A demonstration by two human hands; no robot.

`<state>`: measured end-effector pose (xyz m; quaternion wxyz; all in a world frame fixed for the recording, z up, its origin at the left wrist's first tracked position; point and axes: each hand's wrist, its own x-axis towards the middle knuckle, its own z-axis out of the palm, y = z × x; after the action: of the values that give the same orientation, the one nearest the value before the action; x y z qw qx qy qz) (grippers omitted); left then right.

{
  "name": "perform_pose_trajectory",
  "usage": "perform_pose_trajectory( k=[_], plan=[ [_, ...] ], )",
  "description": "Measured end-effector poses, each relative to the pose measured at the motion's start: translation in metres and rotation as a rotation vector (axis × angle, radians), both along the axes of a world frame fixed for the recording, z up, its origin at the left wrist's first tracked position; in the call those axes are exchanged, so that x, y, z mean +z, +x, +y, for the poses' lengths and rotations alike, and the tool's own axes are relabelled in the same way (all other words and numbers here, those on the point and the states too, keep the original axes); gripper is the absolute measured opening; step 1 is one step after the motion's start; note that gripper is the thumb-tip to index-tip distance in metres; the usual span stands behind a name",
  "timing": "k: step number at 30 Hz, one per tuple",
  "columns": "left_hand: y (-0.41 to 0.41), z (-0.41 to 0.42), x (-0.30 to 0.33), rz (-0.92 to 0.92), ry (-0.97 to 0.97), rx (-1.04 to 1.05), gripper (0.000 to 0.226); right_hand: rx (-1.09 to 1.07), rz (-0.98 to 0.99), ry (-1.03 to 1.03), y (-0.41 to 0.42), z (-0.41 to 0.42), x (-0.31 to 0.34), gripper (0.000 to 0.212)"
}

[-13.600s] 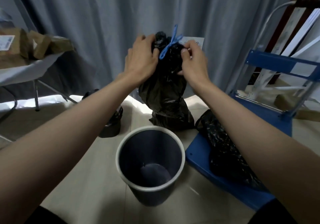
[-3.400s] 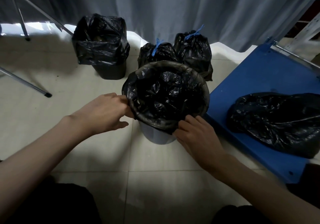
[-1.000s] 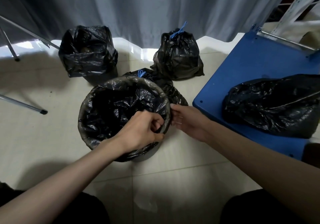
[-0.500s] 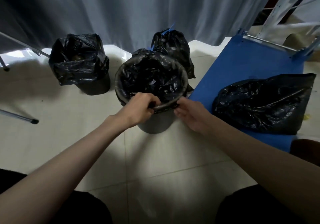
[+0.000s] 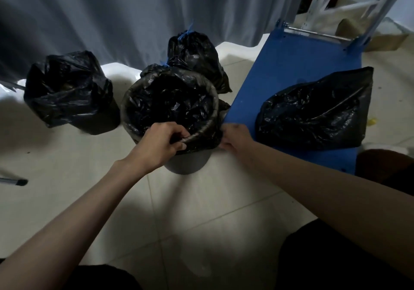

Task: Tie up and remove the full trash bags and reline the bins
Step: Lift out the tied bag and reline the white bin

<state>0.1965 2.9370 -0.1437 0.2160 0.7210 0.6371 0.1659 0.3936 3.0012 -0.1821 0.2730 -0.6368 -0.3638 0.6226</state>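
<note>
Fingers [image 5: 177, 134] of the left hand [image 5: 160, 145] curl over the near rim of the grey bin [image 5: 187, 163], pinching the fresh black liner [image 5: 170, 101] against it, while the right hand [image 5: 234, 136] pinches the liner's overhang on the bin's right side. A second ago the bin leaned toward the left with both hands working the same edge; now it stands upright and the liner's cuff wraps the whole rim, so this relining looks nearly finished. Behind it sit two tied bags [image 5: 195, 53] with blue ties, one mostly hidden. To the left an untied full bag [image 5: 67, 90] waits in its bin. Another black bag [image 5: 318, 110] lies on the blue cart [image 5: 289, 65].
</note>
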Motion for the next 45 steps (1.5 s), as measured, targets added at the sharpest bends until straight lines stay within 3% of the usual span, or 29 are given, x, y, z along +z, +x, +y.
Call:
perform_pose_trajectory(
  k=[2,5,10,12,14,16,20,29,35,37,40,45],
  plan=[
    [-0.001,-0.001,0.001,0.008,0.013,-0.011,0.021,-0.024,0.12,-0.008,-0.009,0.004,0.005,0.012],
    [-0.013,-0.002,0.012,0.103,-0.058,-0.096,0.024,0.061,0.108,-0.017,-0.014,0.006,0.004,0.012],
    [-0.057,-0.015,0.029,0.522,-0.272,-0.091,0.039,0.141,0.088,-0.02,-0.013,0.001,0.003,0.007],
    [-0.052,-0.023,0.028,0.362,-0.301,-0.057,0.068,0.176,0.145,-0.045,-0.014,-0.003,0.001,0.012],
    [-0.032,-0.026,0.024,0.204,-0.204,-0.033,0.082,0.23,0.199,-0.048,-0.017,-0.007,0.0,0.028],
    [-0.011,-0.023,0.016,0.197,-0.059,-0.045,0.069,0.258,0.233,-0.024,-0.023,-0.008,-0.001,0.035],
    [0.004,-0.015,0.005,0.154,0.059,0.013,0.029,0.213,0.214,0.029,-0.031,-0.008,0.001,0.027],
    [0.001,-0.017,0.005,0.077,0.019,0.008,0.021,0.224,-0.016,0.221,-0.034,-0.015,-0.005,0.004],
    [-0.002,-0.024,0.009,0.043,-0.026,-0.018,0.017,0.33,-0.284,0.118,-0.014,-0.012,-0.017,0.023],
    [-0.005,-0.024,0.013,0.031,-0.088,-0.024,0.017,0.234,-0.185,0.137,-0.013,-0.005,-0.015,0.023],
    [-0.011,-0.027,0.018,0.025,-0.16,-0.04,0.02,0.155,0.181,0.048,-0.019,-0.002,-0.005,0.009],
    [-0.014,-0.031,0.021,0.004,-0.164,-0.036,0.018,0.146,0.267,0.032,-0.019,-0.001,-0.005,0.01]
  ],
)
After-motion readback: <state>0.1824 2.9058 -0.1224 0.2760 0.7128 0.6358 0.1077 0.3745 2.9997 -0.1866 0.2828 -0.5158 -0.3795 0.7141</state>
